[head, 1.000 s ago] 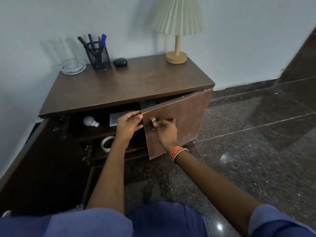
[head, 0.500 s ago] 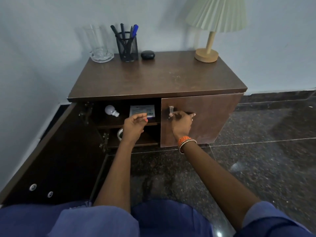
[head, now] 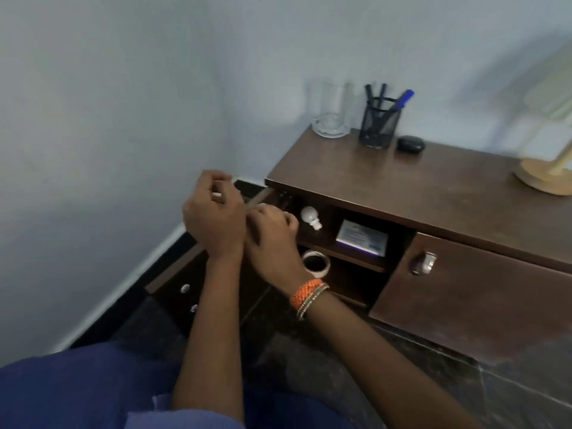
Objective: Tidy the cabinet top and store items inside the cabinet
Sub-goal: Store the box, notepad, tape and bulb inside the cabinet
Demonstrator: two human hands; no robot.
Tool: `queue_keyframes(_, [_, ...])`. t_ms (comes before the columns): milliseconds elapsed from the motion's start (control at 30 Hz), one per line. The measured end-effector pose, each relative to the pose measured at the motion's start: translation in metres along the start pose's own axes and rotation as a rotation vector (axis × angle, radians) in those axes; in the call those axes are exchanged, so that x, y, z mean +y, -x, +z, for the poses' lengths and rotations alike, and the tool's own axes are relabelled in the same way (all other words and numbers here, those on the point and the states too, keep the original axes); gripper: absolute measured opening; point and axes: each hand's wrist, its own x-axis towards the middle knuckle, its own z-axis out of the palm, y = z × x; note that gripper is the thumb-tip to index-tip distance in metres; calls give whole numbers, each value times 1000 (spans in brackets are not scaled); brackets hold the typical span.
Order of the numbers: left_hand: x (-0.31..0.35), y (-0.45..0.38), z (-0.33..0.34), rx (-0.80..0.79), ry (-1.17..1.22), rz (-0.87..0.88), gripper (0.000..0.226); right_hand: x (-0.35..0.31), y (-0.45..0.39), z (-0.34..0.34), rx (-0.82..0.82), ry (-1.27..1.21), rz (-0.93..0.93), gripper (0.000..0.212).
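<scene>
Cabinet point(head: 433, 193) beside the wall: right door point(head: 483, 292) closed, left door point(head: 185, 286) swung wide open. Inside, a bulb point(head: 310, 216) and box point(head: 362, 237) on the upper shelf, a tape roll point(head: 316, 264) below. Left hand point(head: 213, 215) and right hand point(head: 272, 233), fingers loosely curled, holding nothing visible, meet before the open compartment. On top: glass point(head: 331, 111), pen holder point(head: 379, 122), lamp base point(head: 544, 176).

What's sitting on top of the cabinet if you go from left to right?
Glass mug → pen holder → small black case → lamp base.
</scene>
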Motion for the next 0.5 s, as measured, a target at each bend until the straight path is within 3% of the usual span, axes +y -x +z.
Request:
queue_keyframes(67, [-27,-30,-20,-73,-162,-149,29,-22,-19,19,-226,65,-75,22])
queue_keyframes(200, [-89,-50,-63,-701,-225,-491,24,-46,-40,52,-524,282,-32,45])
queue_keyframes(300, [-100,-43,-84,-951,-289,-638,28,-48,-42,59,-536,343,26,47])
queue_keyframes(400, [-106,-41,-94,-1082,-128,-773,32,-45,-40,53,-532,313,57,44])
queue_keyframes(500, [-113,-37,-99,-1235,-120,-822,32,-44,-36,43,-547,309,67,38])
